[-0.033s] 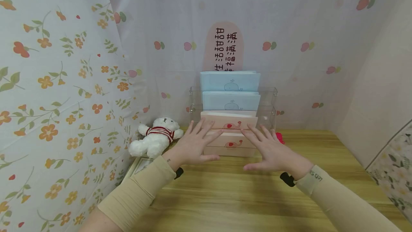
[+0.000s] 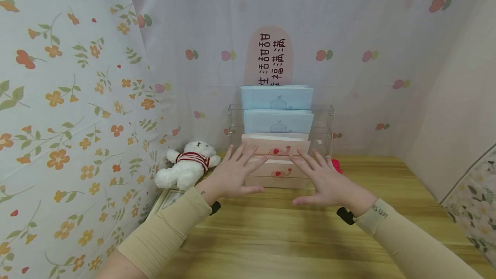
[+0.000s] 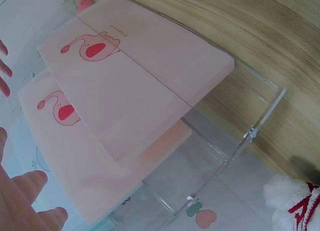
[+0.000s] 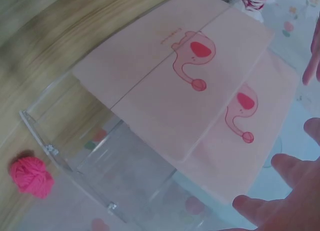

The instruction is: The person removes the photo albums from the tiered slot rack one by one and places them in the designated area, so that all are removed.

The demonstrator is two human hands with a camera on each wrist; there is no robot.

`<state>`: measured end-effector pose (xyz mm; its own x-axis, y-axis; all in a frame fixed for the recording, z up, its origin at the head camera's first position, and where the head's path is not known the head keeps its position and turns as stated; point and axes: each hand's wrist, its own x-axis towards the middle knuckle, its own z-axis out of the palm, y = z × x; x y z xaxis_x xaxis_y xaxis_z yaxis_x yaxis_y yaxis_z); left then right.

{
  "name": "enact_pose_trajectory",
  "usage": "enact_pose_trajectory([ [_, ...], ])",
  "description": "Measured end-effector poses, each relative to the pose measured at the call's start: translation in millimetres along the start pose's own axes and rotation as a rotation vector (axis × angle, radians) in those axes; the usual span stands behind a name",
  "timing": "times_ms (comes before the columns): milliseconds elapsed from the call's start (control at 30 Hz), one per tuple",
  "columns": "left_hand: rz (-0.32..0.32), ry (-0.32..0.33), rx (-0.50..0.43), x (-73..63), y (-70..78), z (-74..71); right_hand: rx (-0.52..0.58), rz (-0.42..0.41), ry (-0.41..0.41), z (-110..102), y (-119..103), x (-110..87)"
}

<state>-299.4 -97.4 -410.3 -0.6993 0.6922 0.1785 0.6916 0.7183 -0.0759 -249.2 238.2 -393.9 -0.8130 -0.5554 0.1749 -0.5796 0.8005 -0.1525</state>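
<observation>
My left hand (image 2: 234, 175) and right hand (image 2: 329, 182) are held out with fingers spread, one at each side of a clear tiered rack (image 2: 321, 137). Neither grips anything; fingertips overlap the rack's contents in the head view, and contact cannot be told. The rack holds a front pink booklet (image 3: 165, 96) and a second pink booklet (image 4: 220, 176), both with a red elephant drawing. Behind them stand a lower blue booklet (image 2: 259, 122) and a rear blue booklet (image 2: 259, 97), each with a whale drawing. All lean back in stepped rows.
A white teddy bear (image 2: 186, 173) in a striped top sits left of the rack, beside a pale framed item (image 2: 170, 198). A pink yarn-like ball (image 4: 31, 176) lies right of the rack. Patterned cloth (image 2: 348, 20) hangs around the wooden table (image 2: 271, 240).
</observation>
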Motion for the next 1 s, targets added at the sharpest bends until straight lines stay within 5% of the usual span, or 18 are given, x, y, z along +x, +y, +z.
enact_pose_trajectory([
  [333,0.005,0.031,-0.022,1.9,-1.0,-0.4,-0.005,0.007,0.032,4.1,2.6,2.2],
  [500,-0.051,0.134,-0.103,3.1,-6.6,7.8,0.006,0.043,0.128,11.4,5.6,5.4],
  [767,-0.336,0.414,-0.436,-0.1,-15.7,48.6,0.109,0.240,0.281,27.3,16.4,11.0],
  [1000,-0.590,0.507,-0.685,-2.4,-16.7,90.8,0.181,0.337,0.291,43.9,26.1,16.2],
])
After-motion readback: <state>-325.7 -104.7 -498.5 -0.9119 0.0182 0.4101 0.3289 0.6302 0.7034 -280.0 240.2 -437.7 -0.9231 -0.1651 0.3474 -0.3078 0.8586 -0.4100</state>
